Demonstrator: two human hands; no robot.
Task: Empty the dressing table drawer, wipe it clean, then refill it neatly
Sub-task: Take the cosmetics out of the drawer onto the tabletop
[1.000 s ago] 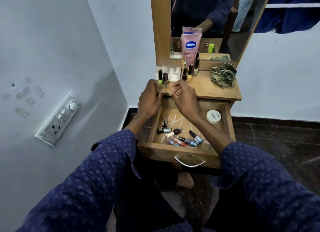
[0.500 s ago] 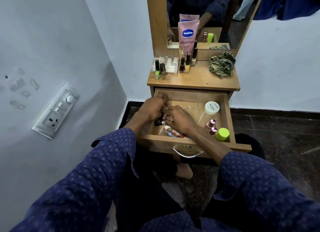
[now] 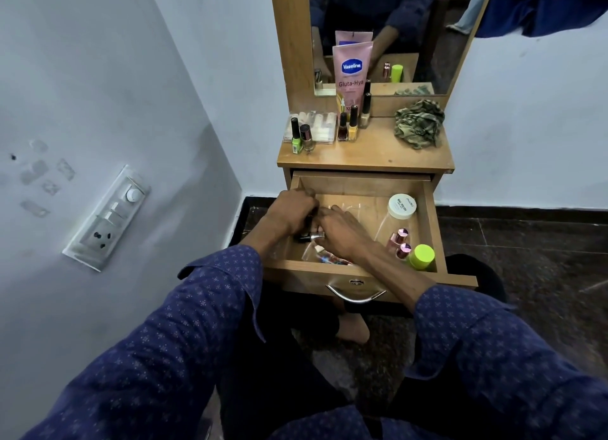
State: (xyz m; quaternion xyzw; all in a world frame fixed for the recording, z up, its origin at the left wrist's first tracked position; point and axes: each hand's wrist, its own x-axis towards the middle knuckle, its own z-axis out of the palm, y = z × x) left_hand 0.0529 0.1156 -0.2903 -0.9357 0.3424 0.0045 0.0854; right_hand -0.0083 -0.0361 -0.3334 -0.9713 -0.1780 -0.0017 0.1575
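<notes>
The wooden drawer (image 3: 362, 187) of the dressing table is pulled open. Both my hands are inside its left half. My left hand (image 3: 292, 212) is curled around a dark nail polish bottle (image 3: 305, 238) that lies against the drawer floor. My right hand (image 3: 342, 231) is palm down right beside it, fingertips at the bottle's silver end; its grip is hidden. Small colourful items (image 3: 329, 259) lie under my right wrist. In the drawer's right half are a white-lidded jar (image 3: 402, 206), two pink-capped bottles (image 3: 400, 239) and a lime-capped bottle (image 3: 423, 257).
On the table top (image 3: 365, 153) stand several nail polish bottles (image 3: 348, 126), a white palette box (image 3: 318, 126), a pink Vaseline tube (image 3: 351, 74) against the mirror (image 3: 424, 28), and a crumpled green cloth (image 3: 419, 123). A wall with a switch panel (image 3: 108, 217) is close on the left.
Both hands have come down from the front edge of the table top into the left half of the drawer. In the last half second they have barely shifted.
</notes>
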